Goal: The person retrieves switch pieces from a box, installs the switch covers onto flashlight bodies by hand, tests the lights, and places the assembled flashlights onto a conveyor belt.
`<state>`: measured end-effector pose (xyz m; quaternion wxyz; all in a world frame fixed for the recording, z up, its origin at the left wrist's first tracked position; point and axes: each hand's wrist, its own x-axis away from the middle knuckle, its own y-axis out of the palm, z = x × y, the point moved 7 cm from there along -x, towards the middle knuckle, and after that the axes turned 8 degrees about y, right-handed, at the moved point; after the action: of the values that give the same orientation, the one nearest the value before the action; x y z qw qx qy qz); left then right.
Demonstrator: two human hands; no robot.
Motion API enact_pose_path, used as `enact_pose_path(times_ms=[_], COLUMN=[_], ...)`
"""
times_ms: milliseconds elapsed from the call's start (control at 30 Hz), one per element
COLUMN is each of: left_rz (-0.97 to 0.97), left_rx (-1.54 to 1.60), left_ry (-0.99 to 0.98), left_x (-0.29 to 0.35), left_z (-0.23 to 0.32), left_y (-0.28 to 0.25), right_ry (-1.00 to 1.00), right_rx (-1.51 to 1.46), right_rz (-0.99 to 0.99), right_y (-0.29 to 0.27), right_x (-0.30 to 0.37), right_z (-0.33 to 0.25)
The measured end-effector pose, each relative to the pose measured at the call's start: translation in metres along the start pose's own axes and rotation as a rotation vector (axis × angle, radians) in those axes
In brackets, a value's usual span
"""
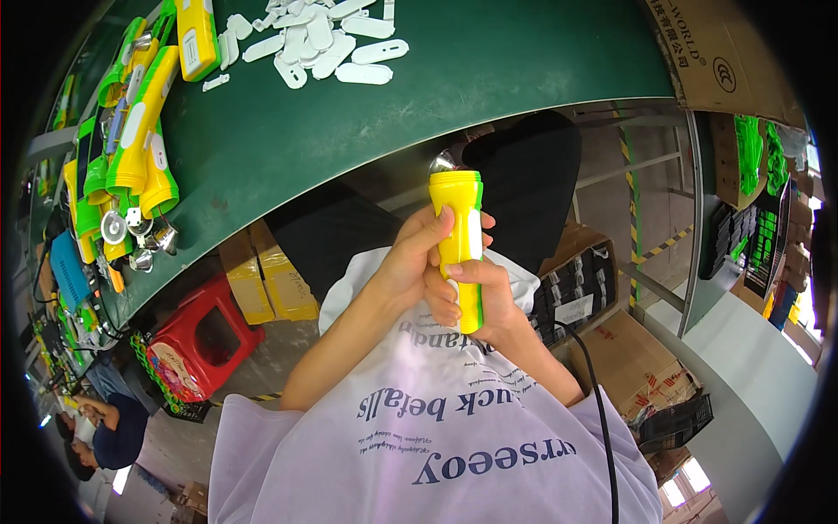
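A yellow and green flashlight body (pixel 456 229) stands roughly upright in front of my chest, its threaded rim at the top. My left hand (pixel 421 253) wraps its upper middle, the thumb lying along the yellow side. Lower down, my right hand (pixel 489 295) grips the barrel with its thumb across the front. A white panel (pixel 474 234) runs along the flashlight's right side, partly covered by my fingers. Just above the open rim sits a shiny reflector (pixel 443 162), tilted to one side; whatever joins it to the body is hidden.
The green tabletop (pixel 524 61) bears a pile of white oval plates (pixel 319 39) and several flashlight bodies (pixel 131 131) at left. A carton (pixel 724 61) sits at its right end. Below are a red stool (pixel 205 341) and a box of black parts (pixel 572 293). A black cable (pixel 602 419) hangs at my right.
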<state>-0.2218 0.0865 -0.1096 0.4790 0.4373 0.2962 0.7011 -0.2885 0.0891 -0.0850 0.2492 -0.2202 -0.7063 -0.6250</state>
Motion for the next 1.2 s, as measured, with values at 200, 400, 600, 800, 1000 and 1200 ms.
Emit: enact_pose_path(times_ms=[200,400,600,800,1000,1200], left_rz=[0.069,0.171,-0.385,-0.489,-0.505,-0.495], left_rx=[-0.206,-0.639,-1.448,-1.587,-1.501,-1.468], left_ry=[0.082,0.160,1.018,1.117,1.120,1.107], left_x=[-0.003,0.019,0.056,0.040,0.036,0.039], left_z=[0.009,0.036,0.070,0.085,0.112,0.110], left_y=[-0.005,-0.003,0.106,0.130,0.138,0.138], right_ry=[-0.096,-0.330,-0.557,-0.631,-0.692,-0.722], right_rx=[0.091,0.303,0.371,0.109,0.269,0.329], right_rz=[0.036,0.132,0.237,0.002,-0.147,-0.221], right_y=[-0.003,0.003,0.008,0.042,0.067,0.069], right_x=[0.008,0.049,0.067,0.059,0.065,0.071], right_z=[-0.013,-0.053,-0.072,-0.082,-0.090,-0.092])
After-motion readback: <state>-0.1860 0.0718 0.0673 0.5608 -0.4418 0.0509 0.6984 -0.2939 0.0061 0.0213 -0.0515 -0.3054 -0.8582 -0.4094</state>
